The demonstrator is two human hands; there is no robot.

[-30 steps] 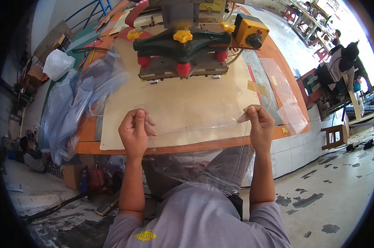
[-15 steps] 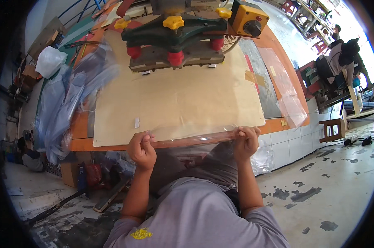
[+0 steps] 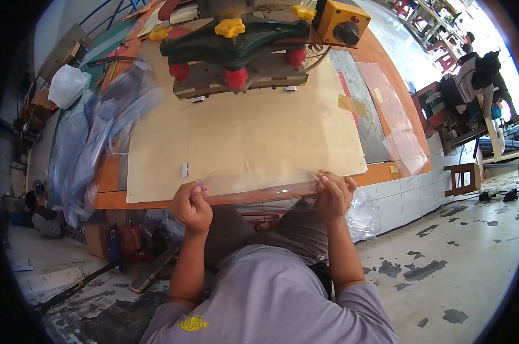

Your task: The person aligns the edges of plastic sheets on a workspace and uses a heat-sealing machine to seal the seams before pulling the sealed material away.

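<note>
A clear plastic sheet (image 3: pixel 259 184) stretches between my two hands over the front edge of the table. My left hand (image 3: pixel 192 206) pinches its left end, fingers closed. At the right end my right hand (image 3: pixel 335 194) grips it between thumb and fingers. Beneath and beyond the sheet lies a large cream-coloured board (image 3: pixel 253 135). A small white strip (image 3: pixel 185 169) sits on the board just past my left hand. Above the board's far part hangs a press head (image 3: pixel 236 57) with a dark green frame, yellow star knobs and red feet.
Piled clear plastic sheets (image 3: pixel 93 132) hang over the table's left side. A yellow control box (image 3: pixel 342 23) with a black dial is beside the press. More clear film (image 3: pixel 394 120) lies on the orange tabletop (image 3: pixel 380 172) at right. A person (image 3: pixel 471 77) sits far right.
The plastic sheet now bulges upward and away in the middle instead of lying nearly straight. My right hand's fingers have lifted and spread a little. The view has shifted slightly.
</note>
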